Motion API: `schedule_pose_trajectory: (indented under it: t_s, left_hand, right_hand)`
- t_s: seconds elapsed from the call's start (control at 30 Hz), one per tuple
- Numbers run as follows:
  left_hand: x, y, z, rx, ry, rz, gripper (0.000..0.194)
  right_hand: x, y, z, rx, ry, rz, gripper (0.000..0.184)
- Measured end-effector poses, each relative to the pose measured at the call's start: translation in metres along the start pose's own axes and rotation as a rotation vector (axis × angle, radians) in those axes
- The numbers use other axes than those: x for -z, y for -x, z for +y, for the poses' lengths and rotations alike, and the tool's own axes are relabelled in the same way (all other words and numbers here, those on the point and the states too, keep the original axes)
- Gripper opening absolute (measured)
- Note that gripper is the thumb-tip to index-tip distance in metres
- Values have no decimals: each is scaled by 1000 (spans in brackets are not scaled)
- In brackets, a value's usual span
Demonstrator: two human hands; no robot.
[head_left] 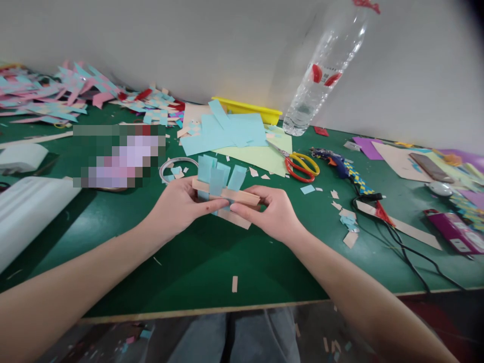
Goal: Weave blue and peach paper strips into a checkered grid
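A small weave of blue and beige paper strips (217, 180) is held up over the green table, in the middle of the head view. My left hand (180, 200) grips its left end, thumb in front and fingers behind. At the other end my right hand (278, 210) pinches the beige strips, its thumb tip close to the left thumb. Several blue strips stand upright out of the beige ones, and a beige end slants down below the thumbs. Fingers behind the paper are partly hidden.
Behind the hands lie blue paper sheets (234, 132), scissors (302, 166) and a tape roll (162, 171). A plastic bottle (321, 75) stands at the back. Right are a glue gun (338, 164) with its cable and a purple box (456, 232). Paper strips (75, 91) pile at left.
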State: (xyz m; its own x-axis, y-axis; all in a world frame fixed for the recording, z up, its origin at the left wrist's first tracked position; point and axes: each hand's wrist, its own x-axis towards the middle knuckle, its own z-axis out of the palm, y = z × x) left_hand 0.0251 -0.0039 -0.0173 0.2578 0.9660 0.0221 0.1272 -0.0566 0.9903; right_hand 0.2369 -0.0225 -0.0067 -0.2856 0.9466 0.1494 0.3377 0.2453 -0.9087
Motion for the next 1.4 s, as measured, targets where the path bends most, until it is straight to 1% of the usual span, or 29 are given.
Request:
schedule_pose_trajectory:
  t_s: [0.07,0.23,0.4,0.63,0.73,0.83,0.93,1.1,1.17,1.27,1.4]
  left_hand:
    - [1,0,1,-14,-21,-1,32]
    - [2,-1,2,-46,-45,16,27]
    - [2,-2,-1,-29,-67,66,28]
    - [3,-2,-2,-21,-34,76,28]
    - [4,-2,-1,-27,-37,69,28]
    - [4,-1,0,-42,-52,59,28]
    - [4,-1,2,-61,-142,68,29]
    - [2,0,3,-97,-331,66,31]
    - [0,1,3,-139,-361,40,28]
    - [-3,1,2,-180,-367,4,27]
    - [-4,3,4,-203,-364,0,32]
  right_hand:
    - [1,0,-2,23,-23,34,28]
    - [4,0,-5,74,-20,128,21]
    - [7,-1,-5,101,9,146,18]
    - [10,1,-7,138,94,183,15]
    - [12,0,-7,134,90,169,16]
    - [16,-2,-7,116,104,84,17]
    - [19,-4,-8,109,111,21,19]
    - [11,-2,-6,77,-25,27,33]
    - [7,-1,-5,65,-2,17,30]
    - [2,0,-3,74,72,34,21]
    - [2,-1,1,100,171,63,20]
